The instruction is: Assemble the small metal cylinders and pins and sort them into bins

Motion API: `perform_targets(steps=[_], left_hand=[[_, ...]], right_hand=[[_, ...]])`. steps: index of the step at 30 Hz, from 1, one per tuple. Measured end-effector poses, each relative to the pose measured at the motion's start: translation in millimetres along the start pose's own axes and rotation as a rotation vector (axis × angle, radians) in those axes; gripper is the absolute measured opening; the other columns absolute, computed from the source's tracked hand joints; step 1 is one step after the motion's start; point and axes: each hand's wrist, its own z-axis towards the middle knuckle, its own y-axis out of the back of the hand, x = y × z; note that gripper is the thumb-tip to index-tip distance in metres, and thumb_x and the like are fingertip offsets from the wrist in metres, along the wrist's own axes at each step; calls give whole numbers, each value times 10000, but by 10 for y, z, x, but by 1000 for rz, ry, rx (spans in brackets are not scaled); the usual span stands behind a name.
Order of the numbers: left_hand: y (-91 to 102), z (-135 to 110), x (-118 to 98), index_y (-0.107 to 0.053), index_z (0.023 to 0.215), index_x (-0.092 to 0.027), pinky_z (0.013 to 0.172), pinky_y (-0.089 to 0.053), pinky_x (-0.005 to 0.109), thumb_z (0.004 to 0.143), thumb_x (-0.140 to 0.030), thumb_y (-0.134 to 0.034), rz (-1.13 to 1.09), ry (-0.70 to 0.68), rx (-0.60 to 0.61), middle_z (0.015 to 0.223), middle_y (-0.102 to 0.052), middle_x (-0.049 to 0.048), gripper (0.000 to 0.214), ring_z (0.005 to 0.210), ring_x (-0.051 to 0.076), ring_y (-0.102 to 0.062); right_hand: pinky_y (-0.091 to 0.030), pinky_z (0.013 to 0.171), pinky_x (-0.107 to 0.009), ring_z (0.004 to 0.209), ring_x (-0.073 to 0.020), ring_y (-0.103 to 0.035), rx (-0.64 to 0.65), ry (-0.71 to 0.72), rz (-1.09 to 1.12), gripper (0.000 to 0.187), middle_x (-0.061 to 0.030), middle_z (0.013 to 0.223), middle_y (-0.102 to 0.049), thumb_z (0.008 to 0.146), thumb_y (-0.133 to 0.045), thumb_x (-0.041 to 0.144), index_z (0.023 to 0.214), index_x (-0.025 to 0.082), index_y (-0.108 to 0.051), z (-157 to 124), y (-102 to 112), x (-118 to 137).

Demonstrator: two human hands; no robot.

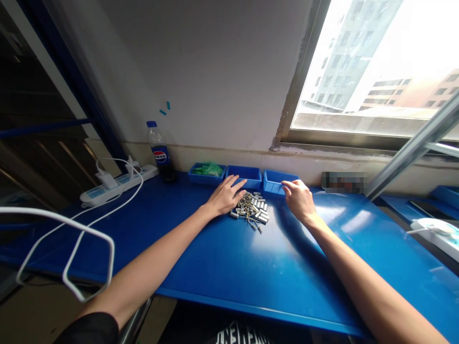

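Note:
A heap of small metal parts lies on the blue table in front of three blue bins. My left hand rests at the heap's left edge with its fingers stretched out flat, tips near the middle bin. My right hand is at the front rim of the right bin, fingers curled and pinched together at the rim. Whether a part sits in that pinch is too small to make out. The left bin holds green material.
A cola bottle stands at the wall left of the bins. A white power strip with plugs and white cables lies at the left. Another white device sits at the right edge. A slanted metal bar crosses below the window.

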Motion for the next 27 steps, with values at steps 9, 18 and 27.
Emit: perform_targets(steps=[9,18,27], left_hand=[[9,-15,-59,-513,1520,-249,1280,-234,514,1021,-552,-428,82,42,74,1657,-358,91,590,1578,318,-209],[24,-26,-101,-501,1530,-267,1281,-253,487,1037,-570,-368,182,63,127,1691,-285,67,594,1595,305,-152],[21,-27,-91,-541,1496,-273,1271,-266,500,1030,-572,-389,150,68,119,1686,-297,76,575,1593,311,-158]], right_hand=[[-559,912,-446,963,-269,-670,104,162,86,490,-155,1275,-626,926,-566,335,1393,200,-630,-8,-131,-55],[-500,1080,-497,1237,-354,-599,101,199,2,550,-190,1388,-581,944,-553,337,1465,161,-568,-58,-139,48],[-467,1127,-522,1314,-347,-555,119,237,100,617,-173,1453,-541,889,-619,317,1489,202,-530,4,-181,-102]])
